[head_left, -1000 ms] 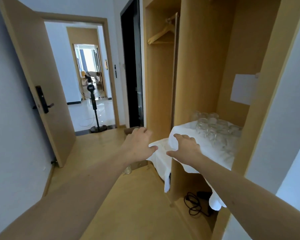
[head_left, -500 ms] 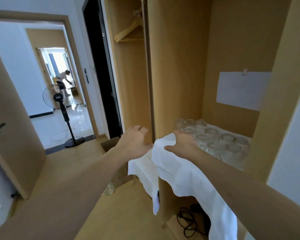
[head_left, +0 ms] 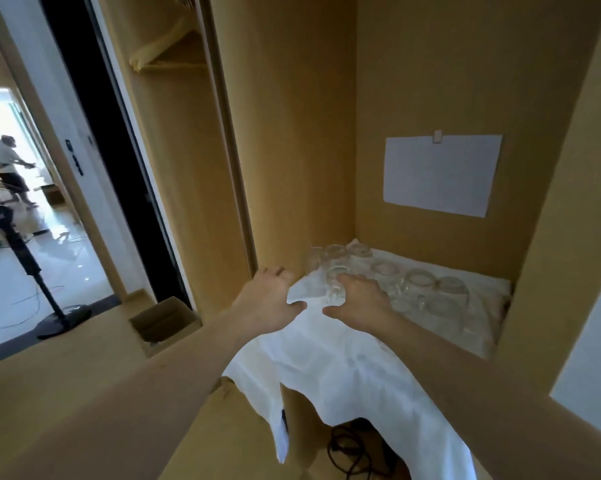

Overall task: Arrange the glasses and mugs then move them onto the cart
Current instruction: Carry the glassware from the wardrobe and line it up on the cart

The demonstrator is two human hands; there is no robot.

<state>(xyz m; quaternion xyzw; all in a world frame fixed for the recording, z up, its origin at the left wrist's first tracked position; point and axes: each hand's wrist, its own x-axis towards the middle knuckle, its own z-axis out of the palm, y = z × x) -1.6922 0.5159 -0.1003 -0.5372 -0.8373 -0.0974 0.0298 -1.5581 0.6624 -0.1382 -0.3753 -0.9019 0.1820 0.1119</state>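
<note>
While both hands are hovering spread over the white cloth (head_left: 344, 362), left hand (head_left: 269, 299) and right hand (head_left: 357, 301) holding nothing, clear upturned glasses (head_left: 420, 282) are standing behind them.

Clear round glass mugs and tumblers (head_left: 419, 284) stand clustered, touching, mid-frame on my white-clothed shelf, mouths apparently down.
</note>
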